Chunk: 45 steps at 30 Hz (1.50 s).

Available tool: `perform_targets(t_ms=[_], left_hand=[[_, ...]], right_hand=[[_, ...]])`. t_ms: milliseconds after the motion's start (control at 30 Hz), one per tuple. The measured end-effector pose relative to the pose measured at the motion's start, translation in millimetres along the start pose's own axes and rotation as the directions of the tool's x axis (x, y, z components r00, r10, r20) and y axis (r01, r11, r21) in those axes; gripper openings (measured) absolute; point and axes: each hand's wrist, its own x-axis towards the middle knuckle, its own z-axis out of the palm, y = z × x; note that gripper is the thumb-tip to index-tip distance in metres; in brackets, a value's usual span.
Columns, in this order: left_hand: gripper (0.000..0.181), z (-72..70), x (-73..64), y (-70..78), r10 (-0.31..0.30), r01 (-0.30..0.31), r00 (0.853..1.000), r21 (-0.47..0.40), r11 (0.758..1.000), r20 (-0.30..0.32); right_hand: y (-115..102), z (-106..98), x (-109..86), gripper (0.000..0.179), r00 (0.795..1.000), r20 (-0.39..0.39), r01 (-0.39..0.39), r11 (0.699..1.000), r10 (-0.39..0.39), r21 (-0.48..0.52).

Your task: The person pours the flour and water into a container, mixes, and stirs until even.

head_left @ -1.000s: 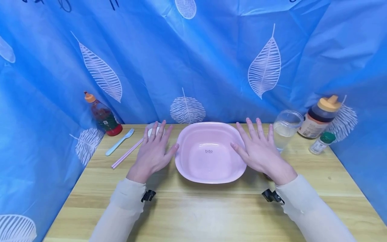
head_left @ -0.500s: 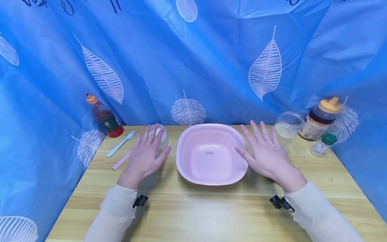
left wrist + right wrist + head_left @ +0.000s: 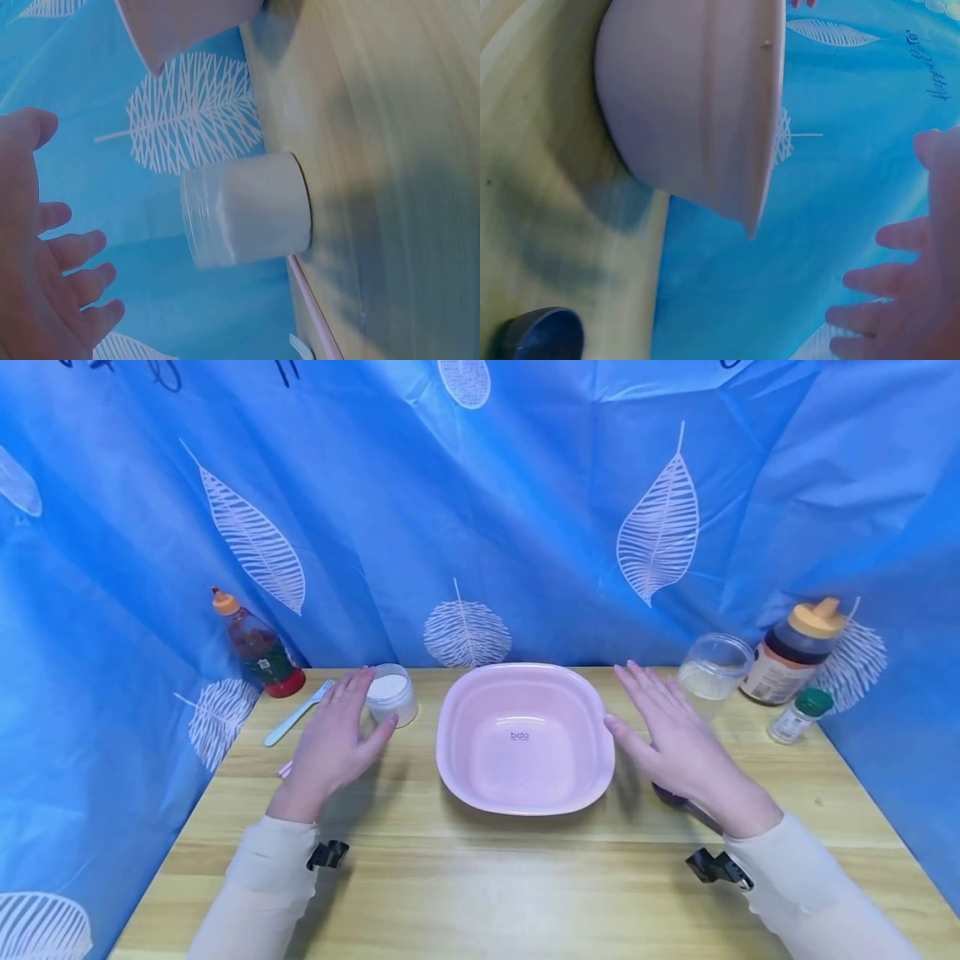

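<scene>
A pink basin [image 3: 525, 793] marked "bdo" stands on the table between my hands. To its left my left hand [image 3: 330, 747] hovers with extended fingers and holds nothing, close beside a clear jar of white powder [image 3: 392, 697]. The same jar [image 3: 247, 210] stands in front of the palm in the left wrist view. Right of the basin, my right hand [image 3: 678, 752] is held in the air with fingers extended, its thumb overlapping the basin's rim. A dark utensil with a rounded bowl [image 3: 547, 334] is partly hidden beneath that hand.
At the back left are a red sauce bottle [image 3: 262, 652], a light blue fork [image 3: 298, 713] and pink chopsticks [image 3: 285, 768], mostly hidden. A clear jar [image 3: 712, 672], a dark sauce bottle [image 3: 787, 656] and a green-capped shaker [image 3: 801, 714] stand at the back right. Blue curtains surround the table.
Both hands have moved outward, away from each other, and turned more sideways. The powder jar and the dark utensil are less covered now. The basin stays put.
</scene>
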Motion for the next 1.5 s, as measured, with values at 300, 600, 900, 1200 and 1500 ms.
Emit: perform_targets(t_ms=[300,600,900,1200,1500], left_hand=[[0.085,-5.5,0.2,-18.1,-0.148,0.155,0.988,-0.174,0.972,0.051],[0.086,-1.8,4.8,-34.9,-0.227,0.256,0.966,-0.307,0.917,0.125],[0.088,6.4,7.6,-50.2,-0.263,0.314,0.947,-0.368,0.875,0.182],[0.104,20.4,22.9,-56.4,-0.273,0.382,0.92,-0.482,0.789,0.282],[0.106,31.1,31.2,-62.9,-0.219,0.358,0.931,-0.611,0.706,0.293]], right_hand=[[14.4,2.1,-0.9,0.063,0.995,-0.081,-0.046,0.974,0.066,0.22],[28.8,10.9,1.2,0.048,0.982,-0.055,-0.139,0.88,0.183,0.454],[42.6,22.6,6.5,0.049,0.963,0.107,-0.24,0.614,0.245,0.752],[45.4,29.4,12.0,0.057,0.938,0.195,-0.322,0.507,0.288,0.8],[41.8,35.1,16.3,0.06,0.931,0.229,-0.346,0.481,0.286,0.806]])
